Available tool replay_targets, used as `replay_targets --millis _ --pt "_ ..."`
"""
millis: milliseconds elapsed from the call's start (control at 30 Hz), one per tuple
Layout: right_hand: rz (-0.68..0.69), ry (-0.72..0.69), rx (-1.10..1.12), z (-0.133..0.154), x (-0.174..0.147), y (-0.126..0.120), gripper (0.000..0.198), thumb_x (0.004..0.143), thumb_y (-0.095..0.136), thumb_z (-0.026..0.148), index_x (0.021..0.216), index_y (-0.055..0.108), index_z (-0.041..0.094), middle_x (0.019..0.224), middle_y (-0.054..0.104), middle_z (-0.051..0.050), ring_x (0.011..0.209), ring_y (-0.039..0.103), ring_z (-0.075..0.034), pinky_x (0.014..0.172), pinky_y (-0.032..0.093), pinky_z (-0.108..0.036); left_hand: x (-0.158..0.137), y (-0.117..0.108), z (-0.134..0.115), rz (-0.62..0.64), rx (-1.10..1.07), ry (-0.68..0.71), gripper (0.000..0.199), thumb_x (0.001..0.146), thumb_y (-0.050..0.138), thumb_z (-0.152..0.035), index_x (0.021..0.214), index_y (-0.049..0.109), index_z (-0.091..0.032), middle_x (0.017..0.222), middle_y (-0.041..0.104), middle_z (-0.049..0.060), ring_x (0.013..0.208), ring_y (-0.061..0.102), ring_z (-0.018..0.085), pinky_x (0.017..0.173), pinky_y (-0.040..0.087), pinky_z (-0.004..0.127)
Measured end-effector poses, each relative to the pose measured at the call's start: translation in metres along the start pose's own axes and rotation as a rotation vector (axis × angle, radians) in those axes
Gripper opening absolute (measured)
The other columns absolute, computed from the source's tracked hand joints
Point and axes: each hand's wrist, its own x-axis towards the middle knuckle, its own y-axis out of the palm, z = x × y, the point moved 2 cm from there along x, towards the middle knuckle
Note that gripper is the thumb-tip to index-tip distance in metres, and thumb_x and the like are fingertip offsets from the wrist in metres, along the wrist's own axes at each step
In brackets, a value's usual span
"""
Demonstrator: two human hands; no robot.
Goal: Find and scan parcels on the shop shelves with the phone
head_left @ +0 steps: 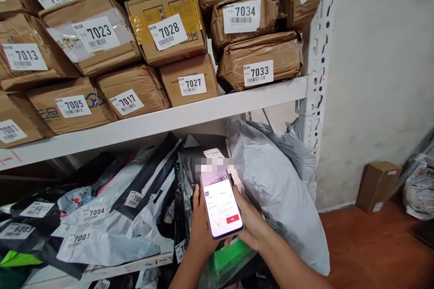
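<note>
A smartphone point(222, 207) is held upright-tilted in front of the lower shelf, its lit screen facing me. The screen has a white panel with a red button near the bottom, and a blurred patch covers part of its top. My left hand point(202, 228) closes around the phone's left side. On the other side, my right hand point(249, 219) grips it, thumb along the right edge and fingertips showing below. Just behind the phone's top is a white barcode label point(213, 153). A green package point(230, 255) in clear plastic shows beneath the hands, partly hidden by them.
Numbered brown cartons point(188, 82) fill the upper white shelf point(203, 110). Below lie labelled plastic mailers point(111, 235) at left and a large grey-white bag point(281, 189) at right. A perforated post point(317, 76) stands beside the wall. A small carton point(378, 185) rests on the brown floor.
</note>
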Motion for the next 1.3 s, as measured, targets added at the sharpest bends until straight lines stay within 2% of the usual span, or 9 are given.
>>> replay_targets --millis 200,300,467,567,733,933,1133,1200,1300 --pt "-0.101 -0.063 -0.045 0.019 0.001 0.01 0.057 0.098 0.033 0.05 0.13 0.051 0.007 0.078 0.077 -0.013 0.043 0.066 -0.021 0.031 0.052 -0.029 0.005 -0.001 -0.002 0.024 0.1 0.017 0.068 0.079 0.064 -0.051 0.14 0.044 -0.03 0.148 0.038 0.007 0.143 0.018 0.035 0.112 0.026 0.063" --pt "-0.133 -0.076 -0.042 0.026 0.0 0.012 0.054 0.099 0.033 0.045 0.131 0.048 0.004 0.08 0.077 -0.014 0.045 0.068 -0.023 0.031 0.051 -0.029 0.009 -0.003 -0.006 0.053 0.143 0.02 0.073 0.079 0.064 -0.052 0.144 0.037 -0.03 0.151 0.034 0.005 0.145 0.009 0.034 0.113 0.023 0.062" --pt "-0.124 -0.046 -0.045 0.028 0.0 0.008 0.061 0.096 0.037 0.051 0.135 0.044 0.004 0.086 0.077 -0.016 0.047 0.068 -0.024 0.031 0.051 -0.03 0.011 -0.005 -0.01 0.024 0.176 0.015 0.082 0.079 0.062 -0.056 0.148 0.028 -0.028 0.153 0.03 0.007 0.145 0.008 0.032 0.113 0.025 0.06" --pt "-0.104 -0.028 -0.061 0.027 0.002 0.006 0.069 0.092 0.042 0.058 0.137 0.044 0.006 0.091 0.076 -0.017 0.047 0.069 -0.024 0.032 0.05 -0.03 0.011 -0.004 -0.009 0.032 0.173 0.019 0.08 0.079 0.063 -0.054 0.148 0.029 -0.029 0.152 0.031 0.006 0.145 0.009 0.032 0.113 0.025 0.059" --pt "-0.034 -0.035 -0.061 0.026 0.002 0.006 0.076 0.086 0.048 0.066 0.137 0.046 0.011 0.1 0.075 -0.018 0.062 0.072 -0.026 0.036 0.051 -0.028 0.01 -0.004 -0.008 0.044 0.169 0.035 0.074 0.081 0.062 -0.05 0.146 0.033 -0.029 0.152 0.032 0.005 0.145 0.008 0.032 0.113 0.023 0.059" --pt "-0.078 -0.031 -0.053 0.028 0.002 0.009 0.064 0.095 0.035 0.056 0.131 0.049 0.005 0.086 0.076 -0.018 0.048 0.068 -0.023 0.03 0.051 -0.028 0.01 -0.004 -0.008 0.031 0.157 0.013 0.074 0.079 0.063 -0.05 0.144 0.036 -0.029 0.153 0.03 0.005 0.145 0.005 0.032 0.113 0.024 0.059" --pt "-0.083 -0.052 -0.078 0.022 0.004 0.007 0.062 0.097 0.031 0.053 0.127 0.051 0.003 0.082 0.076 -0.016 0.043 0.066 -0.019 0.03 0.051 -0.026 0.009 -0.003 -0.005 0.064 0.172 0.063 0.07 0.081 0.062 -0.049 0.145 0.036 -0.033 0.154 0.029 0.002 0.145 0.008 0.032 0.115 0.019 0.061" --pt "-0.079 -0.104 -0.09 0.019 0.004 0.004 0.065 0.093 0.039 0.057 0.131 0.047 0.006 0.088 0.075 -0.017 0.043 0.065 -0.019 0.031 0.052 -0.027 0.007 -0.002 -0.002 0.076 0.155 0.05 0.071 0.081 0.062 -0.048 0.144 0.036 -0.032 0.154 0.029 0.003 0.146 0.008 0.033 0.115 0.018 0.061" --pt "-0.069 -0.192 -0.113 0.014 -0.001 -0.001 0.073 0.085 0.057 0.058 0.142 0.034 0.019 0.102 0.074 -0.014 0.046 0.066 -0.018 0.032 0.054 -0.028 0.003 -0.002 -0.001 0.038 0.115 0.019 0.075 0.081 0.062 -0.047 0.147 0.033 -0.026 0.155 0.027 0.008 0.146 0.003 0.033 0.114 0.021 0.06"
